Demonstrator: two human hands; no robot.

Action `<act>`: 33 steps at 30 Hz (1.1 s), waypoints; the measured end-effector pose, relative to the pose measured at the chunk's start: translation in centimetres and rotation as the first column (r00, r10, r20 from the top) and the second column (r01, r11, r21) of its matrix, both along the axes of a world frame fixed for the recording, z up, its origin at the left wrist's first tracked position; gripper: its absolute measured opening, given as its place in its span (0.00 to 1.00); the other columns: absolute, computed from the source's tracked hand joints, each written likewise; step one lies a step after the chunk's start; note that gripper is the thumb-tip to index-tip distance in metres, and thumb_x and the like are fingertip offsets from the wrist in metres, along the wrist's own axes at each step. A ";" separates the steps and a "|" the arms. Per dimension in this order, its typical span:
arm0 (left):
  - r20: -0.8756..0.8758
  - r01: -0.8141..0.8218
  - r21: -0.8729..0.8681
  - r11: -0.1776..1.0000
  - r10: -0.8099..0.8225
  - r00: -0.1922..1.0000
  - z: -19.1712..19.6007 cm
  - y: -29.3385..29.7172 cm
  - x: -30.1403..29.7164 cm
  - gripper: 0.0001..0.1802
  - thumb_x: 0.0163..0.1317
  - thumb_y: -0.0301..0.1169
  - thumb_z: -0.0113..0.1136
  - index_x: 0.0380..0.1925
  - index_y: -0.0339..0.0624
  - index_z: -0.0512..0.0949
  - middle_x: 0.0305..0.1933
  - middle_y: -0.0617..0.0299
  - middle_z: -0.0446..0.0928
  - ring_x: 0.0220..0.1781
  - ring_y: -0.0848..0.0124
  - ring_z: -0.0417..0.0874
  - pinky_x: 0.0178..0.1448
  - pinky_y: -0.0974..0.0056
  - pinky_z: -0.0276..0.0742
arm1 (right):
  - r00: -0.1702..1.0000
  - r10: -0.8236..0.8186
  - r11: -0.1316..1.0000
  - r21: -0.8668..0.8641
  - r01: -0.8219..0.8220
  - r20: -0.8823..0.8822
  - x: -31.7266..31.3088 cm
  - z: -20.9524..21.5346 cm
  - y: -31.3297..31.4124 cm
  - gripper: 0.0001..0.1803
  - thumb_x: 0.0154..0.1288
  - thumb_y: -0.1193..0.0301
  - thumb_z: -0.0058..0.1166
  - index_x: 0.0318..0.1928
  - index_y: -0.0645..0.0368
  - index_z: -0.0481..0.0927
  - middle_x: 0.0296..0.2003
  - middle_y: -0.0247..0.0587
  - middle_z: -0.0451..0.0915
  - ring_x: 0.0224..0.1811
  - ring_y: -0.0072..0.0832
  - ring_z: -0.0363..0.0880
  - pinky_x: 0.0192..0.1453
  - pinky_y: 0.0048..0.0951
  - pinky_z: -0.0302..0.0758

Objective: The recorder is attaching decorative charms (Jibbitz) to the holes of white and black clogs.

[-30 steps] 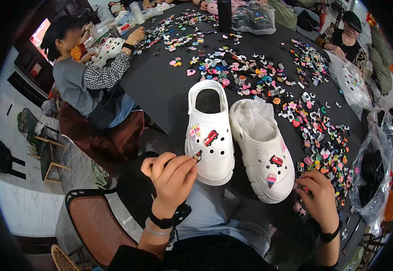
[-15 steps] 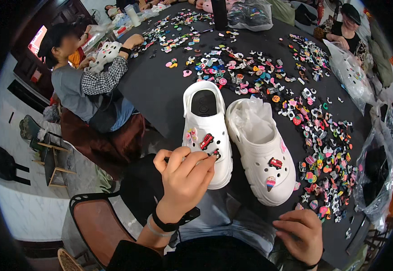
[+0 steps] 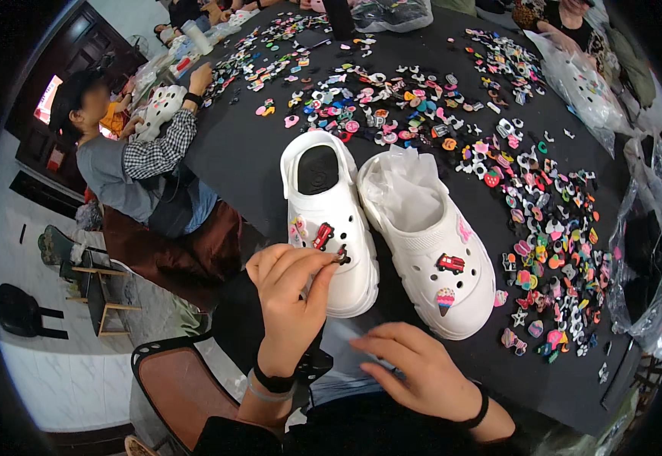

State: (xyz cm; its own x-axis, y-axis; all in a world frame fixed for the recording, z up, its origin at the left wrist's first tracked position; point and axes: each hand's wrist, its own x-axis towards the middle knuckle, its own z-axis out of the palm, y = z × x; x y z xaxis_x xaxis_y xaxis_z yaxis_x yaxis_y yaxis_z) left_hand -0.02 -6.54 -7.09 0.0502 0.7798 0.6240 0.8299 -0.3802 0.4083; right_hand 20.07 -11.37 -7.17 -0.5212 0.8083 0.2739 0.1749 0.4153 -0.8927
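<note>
Two white clogs stand side by side on the dark table in front of me. The left clog (image 3: 350,220) has a red vehicle-shaped charm (image 3: 323,236) and a small pinkish charm on its upper. My left hand (image 3: 289,296) is at its toe, thumb and fingers pinched on a small dark shoe charm (image 3: 342,255) against the upper; its shape is unclear. Clear plastic fills the opening of the right clog (image 3: 460,243), which carries a red vehicle charm (image 3: 450,264), an ice-cream charm (image 3: 445,301) and a pink one. Below the clogs, my right hand (image 3: 422,372) holds nothing, its fingers apart.
Loose colourful charms (image 3: 551,251) spread along the right and far parts of the table (image 3: 232,159). Clear plastic bags (image 3: 585,95) lie at the right edge. A person in a checked sleeve (image 3: 160,156) works at the left. An empty chair (image 3: 179,380) stands lower left.
My right hand has come leftward from the table's right side to below the clogs. My left hand stays at the left clog's toe. The whole view has shifted slightly.
</note>
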 end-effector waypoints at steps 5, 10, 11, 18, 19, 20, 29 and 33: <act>-0.085 0.022 -0.001 1.000 -0.022 0.996 0.2 -0.4 0.6 0.07 0.50 0.25 0.70 0.31 0.44 0.84 0.35 0.67 0.82 0.42 0.67 0.76 0.54 0.60 0.60 | 0.990 -0.140 0.983 0.119 0.137 0.015 -1.3 -0.8 1.7 0.26 0.61 0.78 0.58 0.61 0.63 0.72 0.52 0.50 0.73 0.52 0.46 0.75 0.55 0.38 0.75; -0.321 -0.029 0.090 0.996 0.056 0.945 0.4 -0.7 1.0 0.09 0.50 0.27 0.71 0.33 0.46 0.84 0.37 0.69 0.79 0.42 0.67 0.75 0.54 0.56 0.59 | 0.982 -0.188 0.972 0.149 0.183 0.020 -2.3 -1.3 1.9 0.28 0.60 0.80 0.57 0.63 0.67 0.70 0.53 0.53 0.72 0.52 0.47 0.75 0.56 0.39 0.75; -0.324 -0.024 0.088 0.996 0.051 0.945 0.3 -0.6 1.0 0.09 0.50 0.27 0.71 0.33 0.46 0.84 0.37 0.69 0.79 0.42 0.67 0.75 0.54 0.56 0.59 | 0.982 -0.186 0.973 0.143 0.182 0.019 -2.3 -1.2 2.0 0.29 0.60 0.80 0.57 0.63 0.69 0.69 0.53 0.55 0.71 0.52 0.47 0.75 0.56 0.39 0.74; -0.386 0.030 0.037 0.999 -0.014 0.922 1.1 -0.4 0.8 0.09 0.50 0.26 0.69 0.33 0.46 0.83 0.37 0.68 0.78 0.43 0.66 0.76 0.53 0.56 0.59 | 0.974 -0.224 0.965 0.145 0.218 0.028 -2.9 -1.1 2.5 0.31 0.57 0.83 0.52 0.64 0.72 0.66 0.53 0.56 0.70 0.53 0.48 0.75 0.58 0.38 0.74; -0.386 0.042 -0.010 0.999 -0.042 0.922 1.4 -0.5 0.8 0.10 0.49 0.24 0.70 0.33 0.45 0.83 0.36 0.67 0.78 0.43 0.65 0.76 0.53 0.56 0.60 | 0.973 -0.228 0.964 0.148 0.219 0.044 -3.0 -1.2 2.5 0.32 0.55 0.85 0.52 0.64 0.71 0.67 0.52 0.55 0.71 0.52 0.47 0.75 0.56 0.37 0.75; -0.386 0.047 -0.010 0.999 -0.048 0.921 1.7 -0.6 0.9 0.10 0.49 0.24 0.70 0.33 0.45 0.83 0.36 0.67 0.78 0.43 0.65 0.76 0.53 0.56 0.60 | 0.970 -0.236 0.963 0.153 0.224 0.064 -3.0 -1.3 2.5 0.34 0.53 0.88 0.52 0.65 0.70 0.68 0.51 0.54 0.71 0.52 0.47 0.75 0.54 0.36 0.76; -0.660 -0.030 -0.267 0.963 -0.160 0.734 2.7 -3.5 1.4 0.33 0.55 0.32 0.62 0.63 0.35 0.71 0.57 0.57 0.71 0.53 0.61 0.74 0.59 0.51 0.61 | 0.977 -0.215 0.970 0.120 0.212 0.012 -3.0 -1.9 2.5 0.32 0.56 0.83 0.49 0.65 0.74 0.65 0.53 0.58 0.69 0.53 0.49 0.73 0.58 0.37 0.74; -0.676 -0.073 -0.269 0.960 -0.134 0.725 2.0 -3.9 2.2 0.33 0.55 0.35 0.62 0.63 0.35 0.71 0.58 0.57 0.71 0.55 0.61 0.74 0.60 0.51 0.61 | 0.977 -0.186 0.982 -0.018 0.186 -0.101 -2.9 -2.3 2.5 0.34 0.55 0.84 0.49 0.66 0.75 0.62 0.53 0.60 0.67 0.54 0.52 0.71 0.60 0.38 0.72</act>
